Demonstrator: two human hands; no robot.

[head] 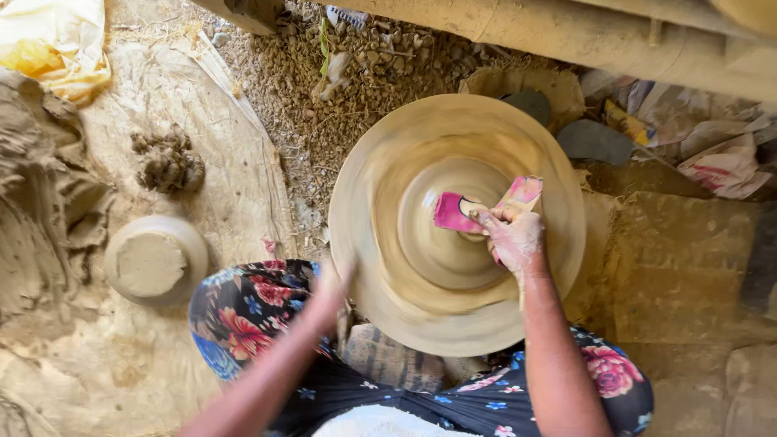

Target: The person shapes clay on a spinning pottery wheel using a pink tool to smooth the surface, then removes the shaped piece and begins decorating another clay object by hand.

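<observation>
Where wheel (457,222) spins: gravel (324,105) w/ sacking (218,162).

Left hand (336,279) blurred — wheel (380,267) hides its fingers — arms cut off below.

A finished clay bowl (156,259) sits upside down on the sacking. Just above it lies a clay lump (168,162); a yellow plastic bag (55,44) lies farther up, well apart.
</observation>
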